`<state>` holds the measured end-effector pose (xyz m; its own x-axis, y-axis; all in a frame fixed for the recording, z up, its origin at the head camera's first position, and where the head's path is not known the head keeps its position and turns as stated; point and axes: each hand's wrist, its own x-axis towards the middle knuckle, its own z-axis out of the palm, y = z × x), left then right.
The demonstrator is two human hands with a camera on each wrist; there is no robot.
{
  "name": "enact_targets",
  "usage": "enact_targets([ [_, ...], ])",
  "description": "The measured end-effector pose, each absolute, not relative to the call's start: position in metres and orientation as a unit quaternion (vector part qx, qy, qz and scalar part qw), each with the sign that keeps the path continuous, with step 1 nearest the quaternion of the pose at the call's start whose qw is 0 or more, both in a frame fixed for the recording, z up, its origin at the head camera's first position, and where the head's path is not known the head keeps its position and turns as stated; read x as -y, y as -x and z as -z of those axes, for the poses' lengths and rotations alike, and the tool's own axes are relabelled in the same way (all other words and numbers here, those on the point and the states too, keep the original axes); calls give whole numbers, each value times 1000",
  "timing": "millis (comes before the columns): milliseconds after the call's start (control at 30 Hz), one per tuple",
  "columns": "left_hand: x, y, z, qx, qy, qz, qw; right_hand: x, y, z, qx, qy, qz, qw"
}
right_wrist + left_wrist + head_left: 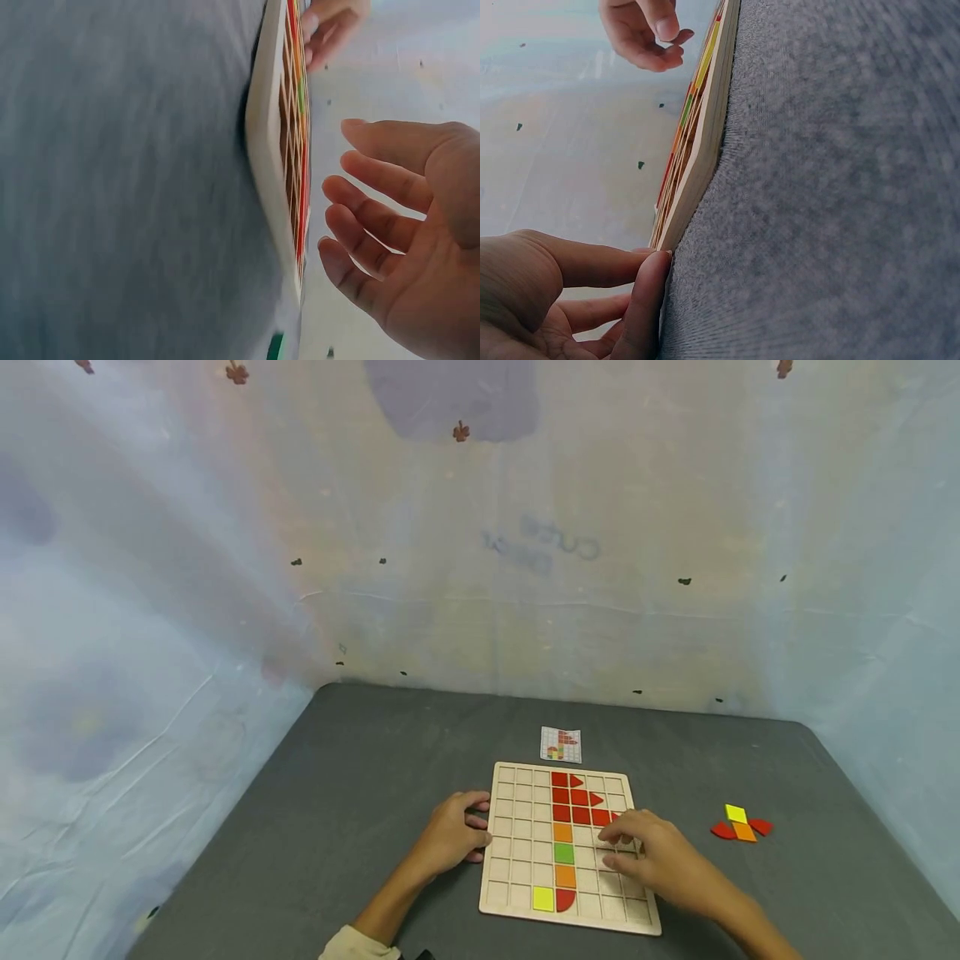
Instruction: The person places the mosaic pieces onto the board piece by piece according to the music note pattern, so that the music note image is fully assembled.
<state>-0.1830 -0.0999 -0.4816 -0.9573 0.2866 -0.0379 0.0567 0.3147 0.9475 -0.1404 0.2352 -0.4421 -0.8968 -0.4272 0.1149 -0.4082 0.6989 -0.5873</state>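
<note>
A wooden grid board (pixel 522 827) lies flat, with red square tiles (pixel 561 796) and red pointed tiles (pixel 596 799) in its upper rows. Below them, orange (pixel 562 832), green (pixel 564 853) and orange tiles form a column, ending beside a yellow square tile (pixel 543 898) in a red rounded tile (pixel 566 900). My left hand (pixel 452 831) touches the board's left edge with thumb and fingertips, as the left wrist view also shows. Over the board's right part hovers my right hand (pixel 643 852), fingers loosely bent, holding nothing; it partly hides a red tile and several cells.
Behind the board lies a small printed pattern card (pixel 561 745). To the right sit loose tiles: a yellow square (pixel 736 813), an orange square (pixel 744 832) and two red rounded pieces (pixel 723 831). The dark grey tabletop (pixel 405 743) meets a patterned curtain (pixel 480 635).
</note>
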Motion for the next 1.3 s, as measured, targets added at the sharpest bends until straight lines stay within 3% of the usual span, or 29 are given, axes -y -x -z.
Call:
enact_targets([
  [300,101,182,480,-801,-110,-580,98,-277,150,445,-946,141,290,-32],
  [700,100,183,484,-806,-112,-573,95,-334,158,445,-961,96,246,-77],
  [1300,100,183,482,-808,-106,-572,95,-390,166,458,-966,47,251,-27],
])
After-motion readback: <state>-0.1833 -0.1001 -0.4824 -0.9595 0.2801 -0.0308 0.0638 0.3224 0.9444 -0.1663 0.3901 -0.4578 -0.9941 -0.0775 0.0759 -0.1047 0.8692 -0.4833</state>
